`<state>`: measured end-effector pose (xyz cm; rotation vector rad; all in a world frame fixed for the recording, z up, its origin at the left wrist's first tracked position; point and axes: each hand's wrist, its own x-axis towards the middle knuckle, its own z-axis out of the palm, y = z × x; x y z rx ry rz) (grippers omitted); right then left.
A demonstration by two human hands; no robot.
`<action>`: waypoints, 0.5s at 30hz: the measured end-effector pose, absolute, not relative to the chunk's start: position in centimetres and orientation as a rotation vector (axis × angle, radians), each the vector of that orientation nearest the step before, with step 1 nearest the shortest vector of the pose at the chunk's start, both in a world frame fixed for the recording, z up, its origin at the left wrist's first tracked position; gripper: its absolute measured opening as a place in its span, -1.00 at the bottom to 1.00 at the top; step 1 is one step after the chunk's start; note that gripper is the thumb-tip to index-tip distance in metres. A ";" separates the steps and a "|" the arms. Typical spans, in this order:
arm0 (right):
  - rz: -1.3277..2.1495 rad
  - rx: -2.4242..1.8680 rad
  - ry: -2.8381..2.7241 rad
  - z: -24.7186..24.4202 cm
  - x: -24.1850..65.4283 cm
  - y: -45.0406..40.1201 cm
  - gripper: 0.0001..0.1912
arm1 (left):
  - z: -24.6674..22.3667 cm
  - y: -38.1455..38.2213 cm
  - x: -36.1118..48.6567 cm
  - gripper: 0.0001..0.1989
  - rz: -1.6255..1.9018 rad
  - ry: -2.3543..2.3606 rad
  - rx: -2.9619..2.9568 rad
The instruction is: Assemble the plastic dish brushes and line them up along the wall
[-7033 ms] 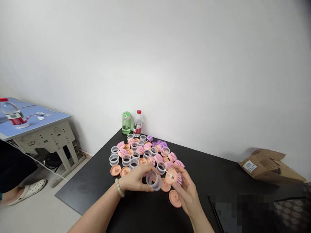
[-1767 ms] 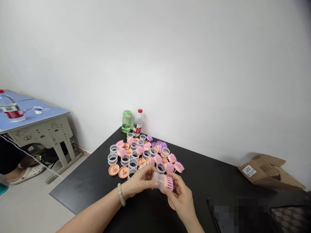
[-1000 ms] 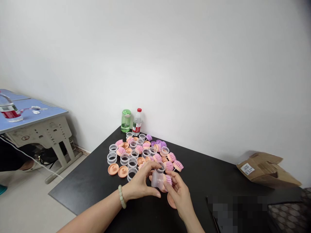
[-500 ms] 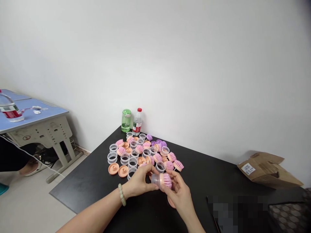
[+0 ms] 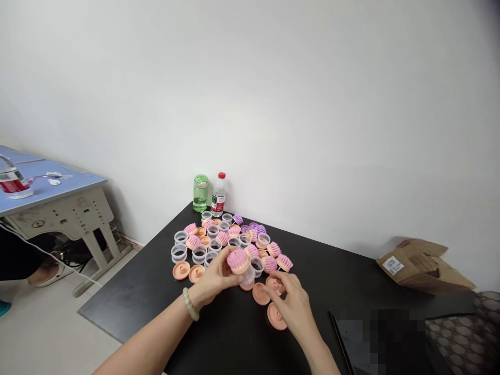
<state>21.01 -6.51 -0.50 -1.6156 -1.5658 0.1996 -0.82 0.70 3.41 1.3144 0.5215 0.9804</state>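
Note:
My left hand (image 5: 214, 278), with a bead bracelet at the wrist, grips a pink-bristled round brush head (image 5: 238, 260) fitted on a clear plastic ring; its bristles face up toward me. My right hand (image 5: 292, 299) has thumb and fingers around an orange round cap (image 5: 274, 284), low over the table. Beside it lie another orange cap (image 5: 261, 294) and one closer to me, a larger-looking orange disc (image 5: 277, 316). Beyond both hands spread several clear rings (image 5: 199, 253), pink brush heads (image 5: 285, 262) and orange caps with centre pegs (image 5: 181, 270).
On the black table (image 5: 222, 333) stand a green bottle (image 5: 200, 194) and a red-capped water bottle (image 5: 219, 196) by the wall. Purple brush parts (image 5: 254, 227) lie behind the pile. A brown paper bag (image 5: 425, 265) is at right. A blue desk (image 5: 70, 182) stands left.
My right hand has let go of the brush head and moved to an orange cap. My left hand has shifted slightly left and up, turning the brush head bristles-up.

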 end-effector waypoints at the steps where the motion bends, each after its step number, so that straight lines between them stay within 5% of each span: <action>1: 0.143 -1.622 -1.667 -0.9 20.9 -6.4 -0.75 | 3.5 0.8 -0.8 -0.43 1.005 0.530 1.293; 6: -0.074 -1.670 -1.914 -2.9 20.1 -6.2 -0.53 | 3.3 1.0 -0.6 -0.42 1.024 0.555 1.298; 10: -0.065 -1.647 -1.962 -2.9 20.0 -6.2 -0.69 | 2.5 1.1 -0.4 -0.37 0.982 0.557 1.311; 15: 0.074 -1.540 -1.878 -1.4 19.8 -6.6 -0.59 | 1.6 1.2 -0.3 -0.39 0.984 0.561 1.421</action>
